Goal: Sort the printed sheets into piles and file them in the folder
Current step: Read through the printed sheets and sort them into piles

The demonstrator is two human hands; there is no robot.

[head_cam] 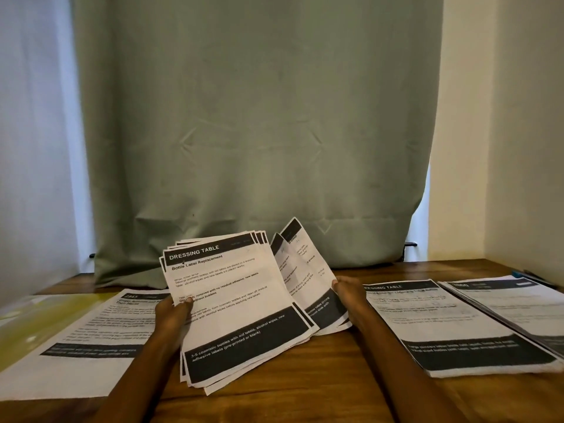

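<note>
left hand (172,312) grips a fanned stack of printed sheets (235,303) at its 9 o'clock edge, thumb curled over the top page headed "dressing table". right hand (346,296) holds a smaller tilted bunch of sheets (300,276) at its 3 o'clock edge. on the wooden table (305,392), one pile (91,337) lies at 9 o'clock, overlapping a yellow-green folder (27,325); two piles (451,328) (518,303) lie at 3 o'clock.

A fanned stack of sheets (238,303) stands between one pile (91,340) at left and two piles (451,328) at right.
</note>
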